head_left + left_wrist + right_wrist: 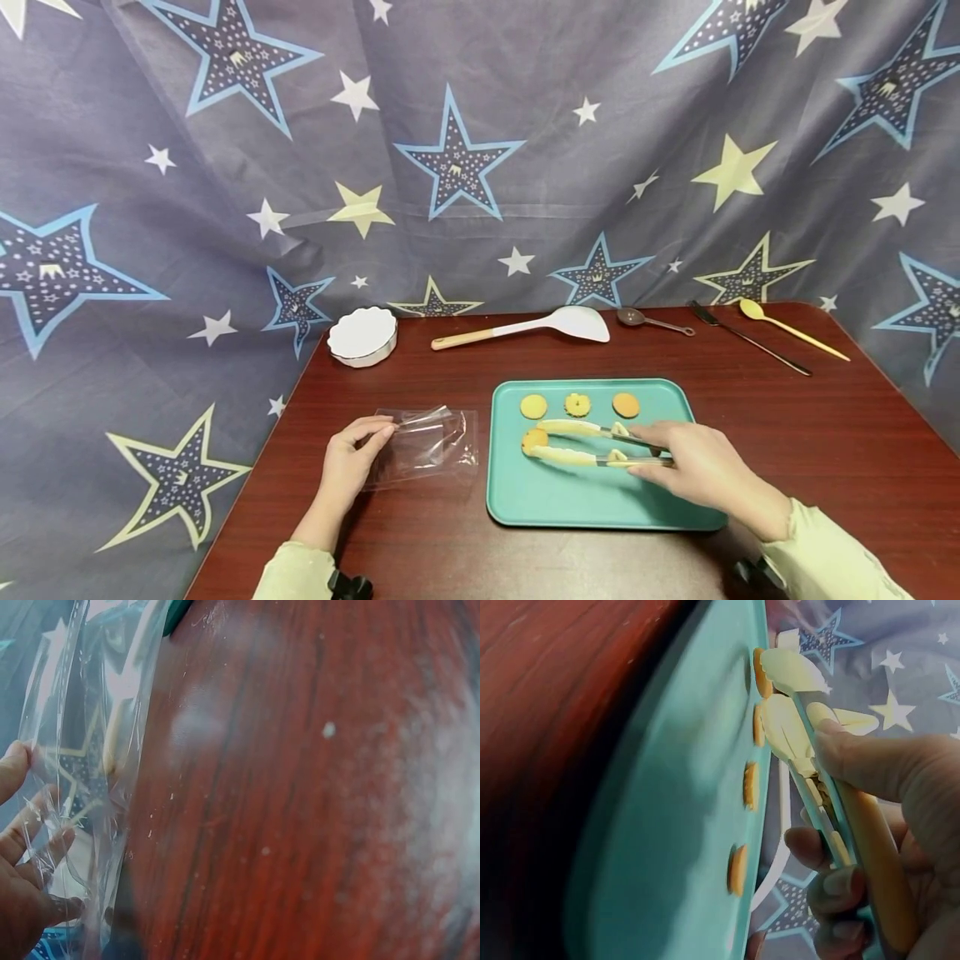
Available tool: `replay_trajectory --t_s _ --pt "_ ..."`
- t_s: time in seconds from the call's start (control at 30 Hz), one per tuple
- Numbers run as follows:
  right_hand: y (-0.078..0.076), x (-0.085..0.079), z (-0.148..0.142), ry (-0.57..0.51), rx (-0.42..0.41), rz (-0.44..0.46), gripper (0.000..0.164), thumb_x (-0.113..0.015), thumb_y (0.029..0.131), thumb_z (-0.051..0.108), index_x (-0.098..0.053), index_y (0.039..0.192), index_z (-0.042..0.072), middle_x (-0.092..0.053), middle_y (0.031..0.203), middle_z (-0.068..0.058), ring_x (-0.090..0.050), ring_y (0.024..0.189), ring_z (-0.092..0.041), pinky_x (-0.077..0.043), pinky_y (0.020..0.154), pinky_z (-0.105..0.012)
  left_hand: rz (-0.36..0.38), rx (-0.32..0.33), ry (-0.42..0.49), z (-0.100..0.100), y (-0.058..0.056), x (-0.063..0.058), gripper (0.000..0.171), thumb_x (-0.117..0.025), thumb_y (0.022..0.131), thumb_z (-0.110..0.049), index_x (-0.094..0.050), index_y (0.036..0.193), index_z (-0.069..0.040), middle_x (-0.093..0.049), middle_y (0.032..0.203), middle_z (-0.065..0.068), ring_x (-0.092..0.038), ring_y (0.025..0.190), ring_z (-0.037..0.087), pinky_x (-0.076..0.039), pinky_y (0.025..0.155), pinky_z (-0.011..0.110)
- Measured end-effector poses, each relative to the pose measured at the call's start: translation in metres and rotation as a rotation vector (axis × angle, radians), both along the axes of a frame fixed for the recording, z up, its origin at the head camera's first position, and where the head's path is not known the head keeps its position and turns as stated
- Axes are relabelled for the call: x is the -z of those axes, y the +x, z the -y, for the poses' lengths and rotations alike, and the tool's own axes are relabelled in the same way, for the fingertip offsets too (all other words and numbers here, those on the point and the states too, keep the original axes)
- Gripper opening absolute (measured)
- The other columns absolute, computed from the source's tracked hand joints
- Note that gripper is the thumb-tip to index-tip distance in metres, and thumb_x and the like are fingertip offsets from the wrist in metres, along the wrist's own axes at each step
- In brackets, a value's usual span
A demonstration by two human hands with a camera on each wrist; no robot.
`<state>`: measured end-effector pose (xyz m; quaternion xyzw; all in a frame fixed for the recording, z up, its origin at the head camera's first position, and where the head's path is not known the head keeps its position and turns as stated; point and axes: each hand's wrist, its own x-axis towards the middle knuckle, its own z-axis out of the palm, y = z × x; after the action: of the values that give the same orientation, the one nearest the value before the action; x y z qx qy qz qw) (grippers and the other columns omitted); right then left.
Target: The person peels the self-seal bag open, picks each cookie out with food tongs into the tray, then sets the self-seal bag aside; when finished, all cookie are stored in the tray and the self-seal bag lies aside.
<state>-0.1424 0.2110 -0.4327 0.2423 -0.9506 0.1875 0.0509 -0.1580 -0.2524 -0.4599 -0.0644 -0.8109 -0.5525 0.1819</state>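
Note:
My left hand (351,457) pinches the top left edge of a clear plastic bag (431,454) between thumb and fingers. The left wrist view shows its other fingers spread behind the film. In my right hand (708,467) is a pair of tongs (566,457) with cream tips, its arms parted. Those tips lie on either side of a round orange-yellow cookie (532,440) at the left of the teal tray (600,510). Behind it on the tray are a yellow cookie (533,407), a scalloped cookie (577,405) and an orange-brown cookie (626,406).
Along the table's back edge are white fluted dishes (363,335), a white spatula (577,323) with a wooden handle, a dark slotted spoon (632,317), a dark long-handled spreader (750,338) and a yellow spoon (753,309). A star-patterned curtain (517,183) hangs behind.

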Motion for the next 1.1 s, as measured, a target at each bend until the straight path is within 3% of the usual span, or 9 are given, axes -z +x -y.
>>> replay_trajectory --t_s 0.27,0.5,0.7,0.9,1.0,1.1 --pt "-0.001 0.008 -0.007 0.015 0.025 0.058 0.056 -0.073 0.08 0.054 -0.07 0.122 0.016 -0.07 0.107 0.0 -0.066 0.087 -0.018 -0.047 0.057 -0.031 0.005 -0.013 0.007 0.001 0.0 0.001 0.008 -0.071 0.084 0.006 -0.073 0.092 0.008 -0.068 0.1 0.029 -0.063 0.104 0.031 -0.046 0.088 0.014" --pt "0.001 0.006 -0.011 -0.039 0.026 0.043 0.064 -0.071 0.081 0.057 -0.068 0.125 0.011 -0.07 0.115 -0.007 -0.066 0.103 -0.028 -0.054 0.072 -0.047 0.022 -0.005 0.017 0.003 -0.001 0.002 0.008 -0.071 0.084 0.005 -0.073 0.092 0.008 -0.069 0.101 0.026 -0.063 0.103 0.03 -0.046 0.088 0.014" --pt "0.004 0.005 -0.014 -0.062 0.053 0.008 0.065 -0.072 0.081 0.056 -0.067 0.126 0.01 -0.069 0.117 -0.007 -0.066 0.104 -0.028 -0.054 0.076 -0.049 0.016 0.002 -0.001 0.004 -0.002 0.003 0.008 -0.072 0.084 0.004 -0.074 0.092 0.006 -0.069 0.1 0.025 -0.063 0.103 0.03 -0.045 0.088 0.014" --pt "0.005 0.002 -0.017 -0.072 0.074 -0.02 0.063 -0.074 0.08 0.053 -0.068 0.125 0.009 -0.069 0.118 -0.009 -0.066 0.103 -0.03 -0.053 0.076 -0.05 0.002 -0.016 -0.178 0.016 -0.013 0.028 0.008 -0.077 0.082 -0.005 -0.078 0.089 -0.006 -0.072 0.101 0.013 -0.065 0.101 0.022 -0.042 0.087 0.01" --pt "0.005 0.003 -0.02 -0.076 0.08 -0.024 0.062 -0.075 0.08 0.052 -0.068 0.125 0.009 -0.068 0.119 -0.01 -0.066 0.104 -0.03 -0.052 0.077 -0.051 0.035 -0.024 -0.305 0.017 -0.014 0.031 0.01 -0.079 0.08 -0.008 -0.079 0.09 -0.009 -0.071 0.107 0.013 -0.064 0.106 0.028 -0.046 0.093 0.023" --pt "0.005 0.004 -0.022 -0.074 0.086 -0.028 0.062 -0.075 0.08 0.051 -0.067 0.125 0.008 -0.068 0.119 -0.011 -0.065 0.105 -0.031 -0.052 0.078 -0.052 0.09 0.004 -0.42 0.016 -0.014 0.032 0.018 -0.079 0.081 -0.013 -0.078 0.099 -0.008 -0.066 0.118 0.019 -0.057 0.119 0.036 -0.044 0.1 0.047"
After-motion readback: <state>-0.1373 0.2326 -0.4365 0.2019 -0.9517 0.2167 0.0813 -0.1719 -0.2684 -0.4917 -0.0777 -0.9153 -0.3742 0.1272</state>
